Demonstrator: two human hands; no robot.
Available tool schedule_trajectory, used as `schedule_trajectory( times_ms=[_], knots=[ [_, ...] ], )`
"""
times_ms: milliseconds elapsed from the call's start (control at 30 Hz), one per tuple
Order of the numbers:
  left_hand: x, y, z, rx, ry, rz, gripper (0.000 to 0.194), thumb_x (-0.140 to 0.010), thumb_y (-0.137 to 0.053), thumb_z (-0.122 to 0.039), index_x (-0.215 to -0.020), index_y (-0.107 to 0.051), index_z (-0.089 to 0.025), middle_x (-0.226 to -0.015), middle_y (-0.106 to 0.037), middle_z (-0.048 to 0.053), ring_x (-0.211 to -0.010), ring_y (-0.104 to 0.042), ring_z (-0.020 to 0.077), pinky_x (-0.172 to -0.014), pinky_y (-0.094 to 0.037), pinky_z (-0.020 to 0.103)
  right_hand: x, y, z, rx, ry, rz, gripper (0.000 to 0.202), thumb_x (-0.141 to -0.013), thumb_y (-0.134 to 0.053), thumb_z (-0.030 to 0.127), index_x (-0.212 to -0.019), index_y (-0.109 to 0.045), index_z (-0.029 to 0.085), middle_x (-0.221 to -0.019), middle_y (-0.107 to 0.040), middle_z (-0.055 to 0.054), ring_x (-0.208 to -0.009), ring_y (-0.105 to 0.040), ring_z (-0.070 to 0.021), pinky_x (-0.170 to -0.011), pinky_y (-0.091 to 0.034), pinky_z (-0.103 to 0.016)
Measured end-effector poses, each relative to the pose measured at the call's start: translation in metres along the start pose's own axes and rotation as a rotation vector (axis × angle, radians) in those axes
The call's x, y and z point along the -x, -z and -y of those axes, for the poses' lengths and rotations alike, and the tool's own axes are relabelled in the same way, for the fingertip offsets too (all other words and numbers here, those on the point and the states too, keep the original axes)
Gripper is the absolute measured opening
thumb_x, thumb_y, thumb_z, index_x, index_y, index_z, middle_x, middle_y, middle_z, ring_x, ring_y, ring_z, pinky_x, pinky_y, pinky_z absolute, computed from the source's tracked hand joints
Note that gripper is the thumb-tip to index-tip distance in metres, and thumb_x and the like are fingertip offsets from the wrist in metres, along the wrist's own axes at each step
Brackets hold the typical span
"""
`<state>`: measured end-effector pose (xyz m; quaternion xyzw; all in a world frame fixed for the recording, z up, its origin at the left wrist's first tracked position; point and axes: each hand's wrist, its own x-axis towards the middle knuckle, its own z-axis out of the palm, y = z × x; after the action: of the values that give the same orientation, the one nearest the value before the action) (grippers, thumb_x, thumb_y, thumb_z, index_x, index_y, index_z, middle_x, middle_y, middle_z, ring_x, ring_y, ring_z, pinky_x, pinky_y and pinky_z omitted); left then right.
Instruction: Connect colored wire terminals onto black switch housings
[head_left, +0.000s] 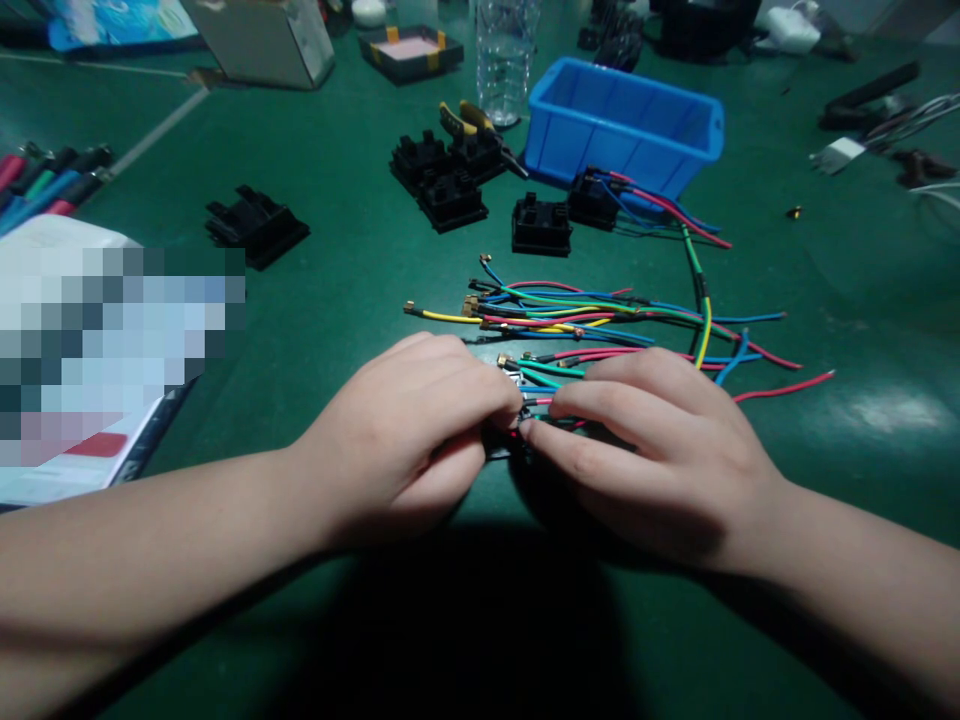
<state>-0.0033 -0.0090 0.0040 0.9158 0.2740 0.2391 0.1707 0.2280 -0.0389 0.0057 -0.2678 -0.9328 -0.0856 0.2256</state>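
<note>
My left hand (420, 430) is closed, its fingers curled around a small black plastic part (498, 454) with metal showing at its upper edge. Most of that part is hidden under the fingers. My right hand (660, 450) meets it from the other side, thumb and fingertips pinched together close to the part; what they grip is covered. Just beyond my fingers lies a loose bundle of cut wires (555, 320) in red, blue, green and yellow-green, several with brass crimp terminals (471, 305) on their left ends. A red wire (784, 387) sticks out past my right hand.
Several black plastic housings (452, 200) stand farther back, one of them (257, 228) off to the left. Behind are a blue bin (622, 130), yellow-handled pliers (469, 118) and a clear bottle (504, 60). A partly blurred-out device (90, 470) lies at left, near bundled wires (56, 180).
</note>
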Motion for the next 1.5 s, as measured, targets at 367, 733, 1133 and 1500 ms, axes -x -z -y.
schedule_trajectory(
  times_ms=[367,733,1133,1500],
  knots=[
    [0.0017,-0.0023,0.0039,0.008,-0.055,-0.027,0.021,-0.083,-0.043,-0.004,-0.087,-0.057,-0.019,-0.082,-0.066,0.002,-0.077,-0.058,0.0172,-0.072,-0.042,0.03,0.0017,-0.0049,-0.0008,-0.001,0.009,-0.013,0.018,-0.095,-0.052,0.014,-0.108,-0.064,0.016,-0.097,-0.071,-0.008,-0.086,-0.06,-0.0225,-0.071,-0.05,-0.039],
    [0.0022,-0.0047,0.006,0.013,-0.089,-0.06,0.02,-0.082,-0.044,-0.004,-0.088,-0.056,-0.019,-0.081,-0.066,0.001,-0.075,-0.058,0.0168,-0.07,-0.041,0.03,0.0007,-0.0068,-0.0016,0.031,-0.022,-0.053,0.016,-0.095,-0.051,0.012,-0.101,-0.066,0.015,-0.094,-0.072,-0.008,-0.085,-0.06,-0.0226,-0.07,-0.051,-0.039],
    [0.0019,-0.0045,0.0062,0.018,-0.109,-0.039,0.021,-0.083,-0.044,-0.004,-0.089,-0.056,-0.019,-0.083,-0.066,0.0,-0.077,-0.058,0.0164,-0.073,-0.042,0.03,0.0007,-0.005,0.0007,-0.043,-0.038,-0.03,0.021,-0.096,-0.049,0.01,-0.108,-0.065,0.014,-0.094,-0.07,-0.009,-0.084,-0.06,-0.021,-0.071,-0.052,-0.037],
    [0.0018,-0.0009,0.0038,-0.008,-0.11,-0.023,0.02,-0.089,-0.043,-0.008,-0.09,-0.058,-0.021,-0.085,-0.07,0.001,-0.079,-0.061,0.0166,-0.075,-0.044,0.031,0.0002,-0.0038,0.0015,-0.063,-0.061,-0.008,0.023,-0.099,-0.043,0.012,-0.11,-0.064,0.015,-0.096,-0.07,-0.01,-0.085,-0.059,-0.0196,-0.072,-0.052,-0.036]
  ],
)
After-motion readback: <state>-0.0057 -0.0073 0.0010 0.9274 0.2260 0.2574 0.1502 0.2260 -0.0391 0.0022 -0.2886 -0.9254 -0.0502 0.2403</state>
